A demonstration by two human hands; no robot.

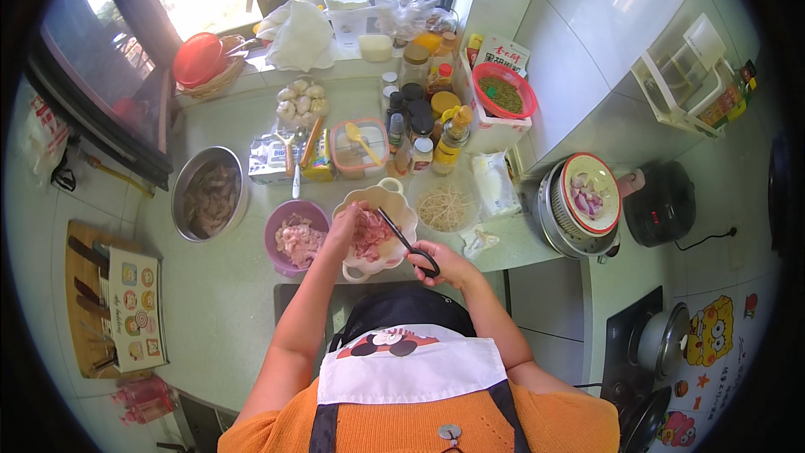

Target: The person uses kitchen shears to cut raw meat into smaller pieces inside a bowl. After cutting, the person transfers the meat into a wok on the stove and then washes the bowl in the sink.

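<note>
Scissors (pixel 396 228) with black handles are in my right hand (pixel 446 263), fingers through the loops, blades pointing up and left over a cream scalloped bowl (pixel 407 206) with two handles. My left hand (pixel 345 226) is closed on a piece of raw meat (pixel 366 239) above that bowl, close to the blades. More pink meat lies beneath it; where the held piece ends I cannot tell. Beside my left wrist stands a purple bowl (pixel 272 245) with paler raw meat (pixel 299 240). Right of the cream bowl, a clear bowl (pixel 476 198) contains thin pale strands (pixel 442 207).
A steel bowl (pixel 240 216) of shrimp-like pieces stands at left. Behind are garlic bulbs (pixel 300 104), a lidded container (pixel 342 157) with a yellow spoon (pixel 363 143), and crowded seasoning bottles (pixel 422 120). At right are stacked basins (pixel 548 216) and a black cooker (pixel 662 205).
</note>
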